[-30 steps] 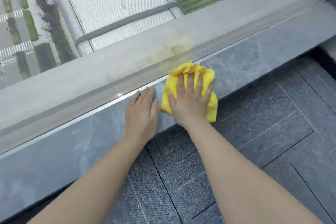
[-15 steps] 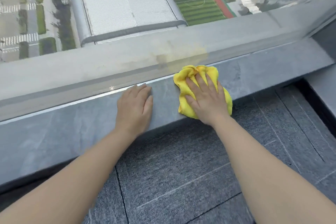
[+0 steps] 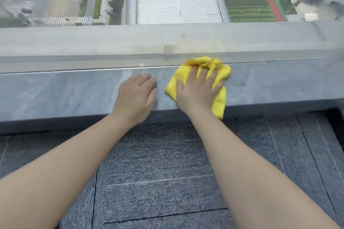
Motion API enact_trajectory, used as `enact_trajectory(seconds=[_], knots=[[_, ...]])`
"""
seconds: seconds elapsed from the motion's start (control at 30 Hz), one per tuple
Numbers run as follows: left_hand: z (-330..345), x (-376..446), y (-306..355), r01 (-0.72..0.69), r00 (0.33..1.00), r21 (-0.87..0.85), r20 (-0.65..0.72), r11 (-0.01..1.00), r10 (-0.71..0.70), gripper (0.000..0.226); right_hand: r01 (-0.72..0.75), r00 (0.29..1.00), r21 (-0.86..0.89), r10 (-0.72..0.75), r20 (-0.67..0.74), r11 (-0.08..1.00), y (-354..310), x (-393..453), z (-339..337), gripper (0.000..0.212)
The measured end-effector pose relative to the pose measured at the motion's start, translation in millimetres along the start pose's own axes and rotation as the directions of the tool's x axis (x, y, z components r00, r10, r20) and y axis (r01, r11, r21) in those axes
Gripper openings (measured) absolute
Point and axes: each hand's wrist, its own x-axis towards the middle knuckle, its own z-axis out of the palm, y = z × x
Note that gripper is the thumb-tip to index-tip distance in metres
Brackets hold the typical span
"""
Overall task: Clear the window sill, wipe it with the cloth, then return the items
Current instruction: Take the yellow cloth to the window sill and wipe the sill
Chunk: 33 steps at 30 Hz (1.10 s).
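Observation:
A grey stone window sill (image 3: 65, 95) runs across the view below the window glass. A crumpled yellow cloth (image 3: 219, 72) lies on it right of centre, its lower corner hanging over the front edge. My right hand (image 3: 197, 91) presses flat on the cloth with fingers spread, holding it against the sill. My left hand (image 3: 136, 96) rests palm down on the bare sill just left of the cloth, fingers together, holding nothing. No other items show on the sill.
The window glass (image 3: 176, 2) rises straight behind the sill, with streets and a sports field far below. Dark grey carpet tiles (image 3: 158, 173) cover the floor under my arms. A darker recess (image 3: 337, 117) sits at the right floor edge.
The right hand and cloth have slid to the right along the sill and the left hand has followed. The view has swung so the sill now runs level.

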Motion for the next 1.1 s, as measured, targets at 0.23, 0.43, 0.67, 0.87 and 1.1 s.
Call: enact_trajectory(seconds=[0.23,0.43,0.67,0.87,1.1], knots=[[16,10,45,0.052,0.997,0.014,0.062,0.999,-0.053,0.071,0.444,0.895,-0.134,-0.43,0.118,0.886,99,-3,-22,0.052],[37,15,68,0.102,0.99,0.012,0.097,0.995,-0.103,0.065,0.08,0.997,-0.15,-0.082,-0.01,0.985,125,1,-24,0.066],[38,15,70,0.141,0.985,0.001,0.103,0.99,-0.141,0.064,-0.302,0.953,0.016,0.302,0.022,0.953,81,27,-24,0.076],[38,18,73,0.155,0.987,-0.026,0.049,0.988,-0.154,0.075,0.238,0.971,-0.075,-0.24,-0.019,0.968,80,11,-15,0.059],[30,22,91,0.172,0.982,-0.061,0.093,0.983,-0.166,0.061,0.398,0.904,-0.204,-0.42,-0.081,0.895,122,-9,-13,0.047]])
